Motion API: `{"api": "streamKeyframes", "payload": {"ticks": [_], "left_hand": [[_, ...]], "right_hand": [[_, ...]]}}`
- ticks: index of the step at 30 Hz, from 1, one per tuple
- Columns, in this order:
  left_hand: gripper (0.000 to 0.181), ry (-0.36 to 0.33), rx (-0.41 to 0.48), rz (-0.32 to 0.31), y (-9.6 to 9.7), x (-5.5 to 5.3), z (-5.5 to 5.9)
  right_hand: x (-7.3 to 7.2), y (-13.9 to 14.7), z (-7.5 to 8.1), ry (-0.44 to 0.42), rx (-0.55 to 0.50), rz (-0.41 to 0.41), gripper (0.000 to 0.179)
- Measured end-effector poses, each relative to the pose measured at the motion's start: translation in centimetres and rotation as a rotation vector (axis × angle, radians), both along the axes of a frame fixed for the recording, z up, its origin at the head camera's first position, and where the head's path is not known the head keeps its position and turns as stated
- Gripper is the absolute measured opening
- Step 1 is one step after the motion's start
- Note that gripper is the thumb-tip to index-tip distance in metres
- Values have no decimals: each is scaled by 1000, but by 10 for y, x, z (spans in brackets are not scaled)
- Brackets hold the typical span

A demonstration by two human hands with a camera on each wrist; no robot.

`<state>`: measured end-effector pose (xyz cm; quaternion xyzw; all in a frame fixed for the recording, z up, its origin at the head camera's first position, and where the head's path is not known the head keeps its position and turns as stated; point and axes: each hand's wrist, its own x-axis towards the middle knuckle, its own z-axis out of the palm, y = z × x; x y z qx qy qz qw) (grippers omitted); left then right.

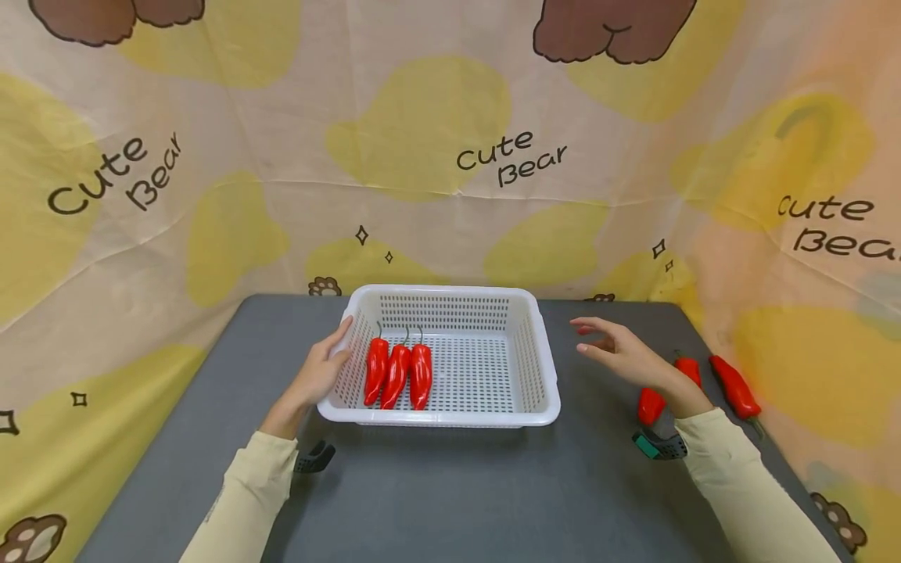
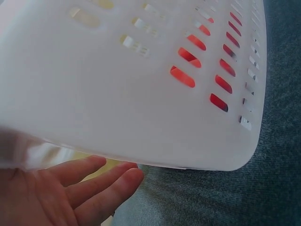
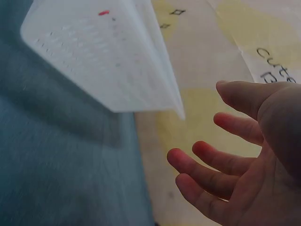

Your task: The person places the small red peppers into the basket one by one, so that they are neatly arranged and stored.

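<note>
A white perforated plastic basket (image 1: 468, 418) sits on the dark grey table. Inside, along its left side, three red peppers (image 1: 397, 375) lie side by side with stems pointing away. My left hand (image 1: 318, 375) is at the basket's left rim, thumb near the edge; in the left wrist view its fingers (image 2: 108, 193) extend loosely beside the rim. To the right of the basket my right hand (image 1: 622, 352) hovers apart from it, holding nothing. Its fingers (image 3: 202, 165) are spread and slightly bent in the right wrist view, pointing toward the basket wall.
A red pepper (image 1: 735, 387) lies at the table's right edge. Red pepper surface (image 1: 651, 407) also shows beside my right wrist, partly covered by it. A patterned cloth (image 1: 422, 156) hangs behind the table (image 1: 457, 500) and along its sides.
</note>
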<state>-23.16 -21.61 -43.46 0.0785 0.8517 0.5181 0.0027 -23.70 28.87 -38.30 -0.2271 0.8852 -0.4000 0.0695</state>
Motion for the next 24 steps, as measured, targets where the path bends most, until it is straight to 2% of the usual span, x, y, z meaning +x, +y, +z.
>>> {"api": "streamKeyframes", "payload": {"ticks": [9, 16, 20, 24], "left_hand": [[61, -14, -27, 2, -1, -1, -2], [61, -11, -25, 6, 0, -1, -1], [61, -14, -25, -4, 0, -1, -1], [61, -10, -24, -2, -1, -2, -2]], "right_hand": [[23, 36, -12, 24, 70, -57, 49], [41, 67, -17, -33, 104, -129, 51], [50, 84, -24, -62, 131, -143, 54], [55, 95, -33, -58, 178, -163, 54]]}}
